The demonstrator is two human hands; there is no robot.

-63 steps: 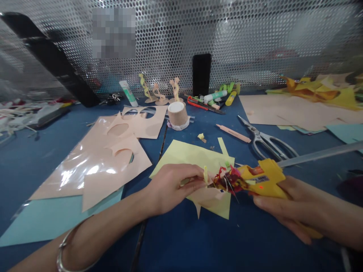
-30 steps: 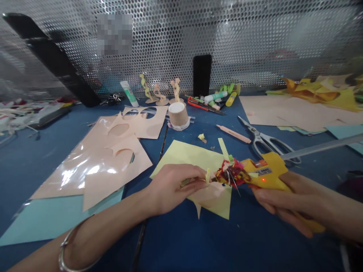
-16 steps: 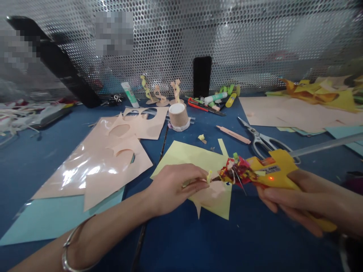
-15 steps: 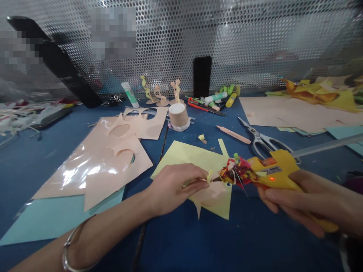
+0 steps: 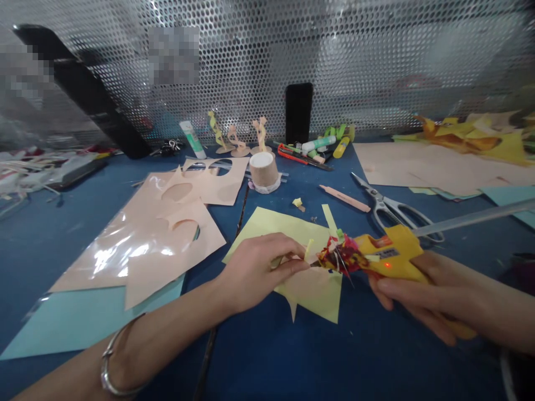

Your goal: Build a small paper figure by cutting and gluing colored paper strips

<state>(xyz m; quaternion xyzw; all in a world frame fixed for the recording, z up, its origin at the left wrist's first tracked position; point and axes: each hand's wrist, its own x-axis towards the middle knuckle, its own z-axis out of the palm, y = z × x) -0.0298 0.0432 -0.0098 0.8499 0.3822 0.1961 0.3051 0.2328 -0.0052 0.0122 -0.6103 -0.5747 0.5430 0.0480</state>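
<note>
My right hand (image 5: 418, 295) is wrapped round the handle of a yellow glue gun (image 5: 397, 250), whose small orange light is lit. A clear glue stick (image 5: 472, 218) juts out of its back end. Red and yellow material with hardened glue covers the front of the gun. Between the thumb and fingers of my left hand (image 5: 267, 270) is a small yellow paper strip (image 5: 309, 250), and the gun's nozzle tip touches or nearly touches it at the fingertips. Beneath both lies a pale yellow paper sheet (image 5: 254, 228), with a peach paper scrap on it.
Silver scissors (image 5: 387, 203) and a peach pen (image 5: 345, 197) lie to the right. A tape roll (image 5: 264, 170) stands in the middle, before small paper figures (image 5: 238, 142). Cut peach sheets (image 5: 167, 245) cover the left; a black phone (image 5: 298, 111) leans on the perforated metal panel (image 5: 251, 50).
My right hand has brought the glue gun to the left, so its nozzle now meets my left fingertips. The left hand has stayed almost where it was.
</note>
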